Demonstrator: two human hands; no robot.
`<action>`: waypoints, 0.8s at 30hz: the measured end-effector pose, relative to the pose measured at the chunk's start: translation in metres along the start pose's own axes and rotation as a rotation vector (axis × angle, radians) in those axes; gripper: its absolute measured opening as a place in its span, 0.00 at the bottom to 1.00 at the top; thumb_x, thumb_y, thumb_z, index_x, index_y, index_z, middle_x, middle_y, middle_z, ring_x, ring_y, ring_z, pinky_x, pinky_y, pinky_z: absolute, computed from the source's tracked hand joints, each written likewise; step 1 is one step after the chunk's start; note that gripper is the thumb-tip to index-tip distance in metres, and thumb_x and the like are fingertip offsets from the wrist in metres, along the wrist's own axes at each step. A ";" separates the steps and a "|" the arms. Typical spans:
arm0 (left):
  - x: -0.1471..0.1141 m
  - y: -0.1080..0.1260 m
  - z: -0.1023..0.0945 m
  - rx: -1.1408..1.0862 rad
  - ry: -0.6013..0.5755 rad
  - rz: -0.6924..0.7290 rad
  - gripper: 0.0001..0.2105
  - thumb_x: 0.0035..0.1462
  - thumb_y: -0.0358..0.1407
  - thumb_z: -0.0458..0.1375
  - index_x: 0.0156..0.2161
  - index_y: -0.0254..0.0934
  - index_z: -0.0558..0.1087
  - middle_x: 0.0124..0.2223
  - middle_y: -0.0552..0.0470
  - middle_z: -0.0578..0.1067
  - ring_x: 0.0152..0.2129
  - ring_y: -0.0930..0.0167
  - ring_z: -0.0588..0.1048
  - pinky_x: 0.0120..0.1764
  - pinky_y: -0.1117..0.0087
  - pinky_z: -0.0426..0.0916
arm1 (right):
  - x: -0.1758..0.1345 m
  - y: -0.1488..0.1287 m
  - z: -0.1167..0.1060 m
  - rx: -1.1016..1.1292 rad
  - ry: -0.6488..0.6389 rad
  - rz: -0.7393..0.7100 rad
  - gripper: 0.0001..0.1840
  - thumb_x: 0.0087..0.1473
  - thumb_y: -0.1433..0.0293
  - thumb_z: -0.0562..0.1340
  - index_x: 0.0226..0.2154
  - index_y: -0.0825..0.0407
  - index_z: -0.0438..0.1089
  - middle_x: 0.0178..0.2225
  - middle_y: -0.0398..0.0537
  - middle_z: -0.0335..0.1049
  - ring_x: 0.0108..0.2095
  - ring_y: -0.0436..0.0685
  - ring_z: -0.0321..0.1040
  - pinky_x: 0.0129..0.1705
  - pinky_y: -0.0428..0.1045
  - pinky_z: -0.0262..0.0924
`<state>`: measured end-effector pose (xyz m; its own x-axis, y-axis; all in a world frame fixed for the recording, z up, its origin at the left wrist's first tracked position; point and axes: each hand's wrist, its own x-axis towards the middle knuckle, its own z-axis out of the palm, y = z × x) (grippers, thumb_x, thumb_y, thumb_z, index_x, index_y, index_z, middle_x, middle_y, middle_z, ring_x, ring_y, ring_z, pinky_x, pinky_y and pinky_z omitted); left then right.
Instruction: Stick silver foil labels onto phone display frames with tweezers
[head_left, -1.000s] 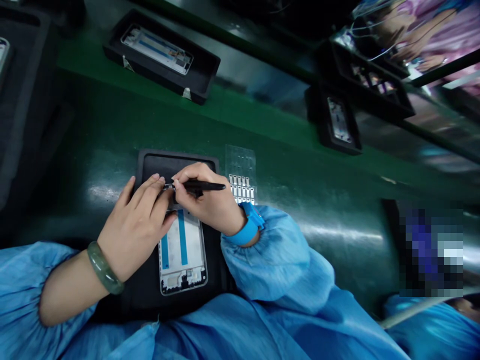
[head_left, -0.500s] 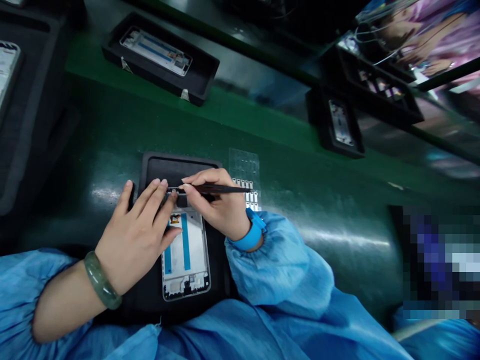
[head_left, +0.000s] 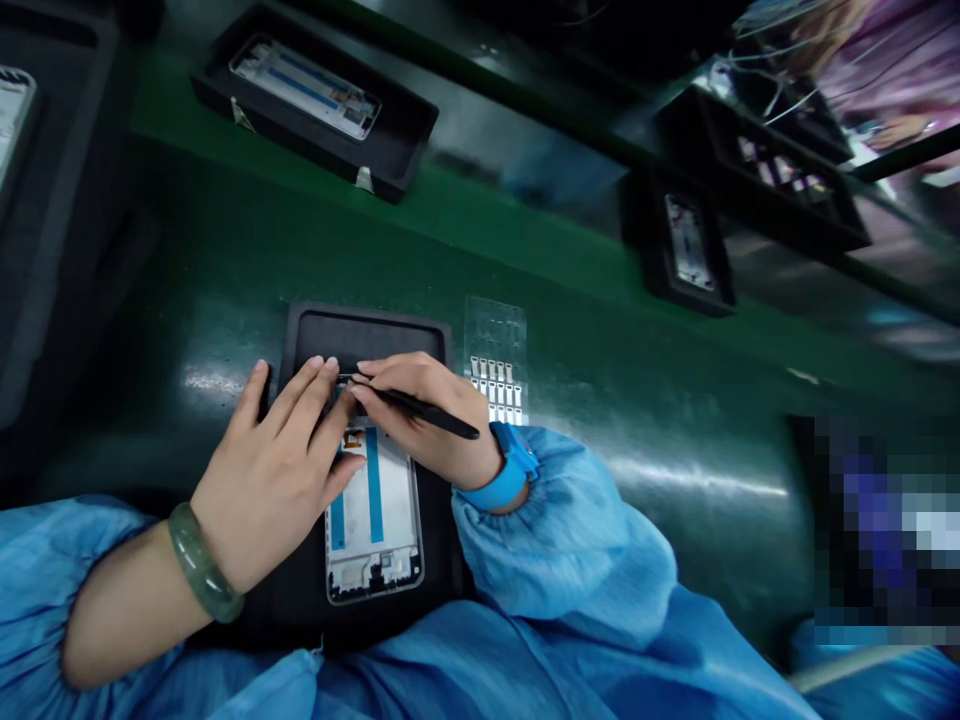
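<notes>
A phone frame with two blue strips lies in a black foam tray in front of me. My left hand rests flat across the frame's left side and upper end, fingers spread, holding nothing. Pinched in my right hand is a pair of black tweezers. Their tips are at the frame's upper end, close by my left index finger. Whatever the tips touch is too small and covered to make out.
Right of the tray lies a clear sheet with rows of small metal pieces. A black box holding another phone frame stands at the back. A smaller black box sits farther right. Part of a person shows at top right.
The back end of the tweezers has swung down toward me, and my right hand has turned with it, shifting slightly left at the fingertips. My left hand stays in place.
</notes>
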<state>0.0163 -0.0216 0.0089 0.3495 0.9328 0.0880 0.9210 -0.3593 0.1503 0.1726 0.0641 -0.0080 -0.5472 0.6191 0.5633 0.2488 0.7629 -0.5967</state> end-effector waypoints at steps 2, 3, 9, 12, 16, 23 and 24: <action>0.000 0.000 0.000 -0.006 0.000 -0.001 0.22 0.61 0.40 0.46 0.55 0.27 0.64 0.59 0.34 0.62 0.57 0.54 0.60 0.55 0.43 0.55 | 0.000 0.000 0.001 -0.009 -0.002 0.008 0.07 0.50 0.74 0.64 0.33 0.54 0.65 0.33 0.48 0.73 0.37 0.50 0.72 0.39 0.43 0.69; 0.000 0.000 0.000 -0.010 0.000 -0.003 0.22 0.61 0.40 0.46 0.55 0.27 0.64 0.59 0.34 0.62 0.57 0.54 0.60 0.55 0.43 0.55 | 0.000 0.000 0.001 -0.014 -0.006 0.016 0.07 0.50 0.74 0.64 0.33 0.54 0.65 0.33 0.48 0.73 0.37 0.50 0.72 0.39 0.43 0.69; 0.000 -0.001 -0.001 -0.028 -0.010 0.000 0.22 0.61 0.39 0.46 0.56 0.26 0.62 0.59 0.33 0.61 0.57 0.54 0.59 0.55 0.43 0.54 | 0.006 -0.003 0.001 -0.073 -0.028 0.083 0.05 0.51 0.72 0.62 0.32 0.52 0.64 0.32 0.43 0.72 0.34 0.47 0.71 0.37 0.42 0.67; 0.000 -0.001 -0.001 -0.035 -0.005 0.001 0.23 0.61 0.39 0.46 0.56 0.26 0.61 0.59 0.32 0.62 0.57 0.54 0.59 0.54 0.42 0.55 | 0.011 -0.005 -0.001 -0.135 -0.052 0.109 0.05 0.52 0.71 0.62 0.31 0.51 0.64 0.28 0.40 0.70 0.31 0.47 0.70 0.33 0.42 0.65; 0.000 -0.001 0.000 -0.044 0.005 0.001 0.23 0.60 0.39 0.47 0.56 0.25 0.61 0.58 0.31 0.62 0.57 0.53 0.60 0.54 0.42 0.55 | 0.018 -0.008 -0.001 -0.143 -0.084 0.159 0.04 0.53 0.69 0.60 0.31 0.51 0.63 0.29 0.40 0.69 0.31 0.47 0.70 0.33 0.43 0.65; 0.001 -0.001 0.000 -0.046 0.012 -0.007 0.23 0.59 0.38 0.48 0.56 0.25 0.61 0.58 0.30 0.62 0.56 0.52 0.61 0.54 0.41 0.54 | 0.026 -0.011 0.003 -0.107 -0.095 0.299 0.05 0.54 0.68 0.60 0.32 0.50 0.62 0.28 0.39 0.68 0.25 0.46 0.68 0.30 0.43 0.66; 0.001 -0.002 0.000 -0.046 0.011 -0.007 0.23 0.59 0.38 0.48 0.56 0.25 0.61 0.58 0.30 0.62 0.56 0.52 0.61 0.54 0.41 0.54 | 0.026 -0.011 0.004 -0.106 -0.073 0.301 0.05 0.53 0.68 0.60 0.31 0.50 0.62 0.28 0.39 0.68 0.24 0.45 0.67 0.29 0.42 0.66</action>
<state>0.0150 -0.0204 0.0091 0.3408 0.9351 0.0974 0.9145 -0.3538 0.1963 0.1528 0.0708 0.0111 -0.4909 0.8080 0.3259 0.4880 0.5648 -0.6655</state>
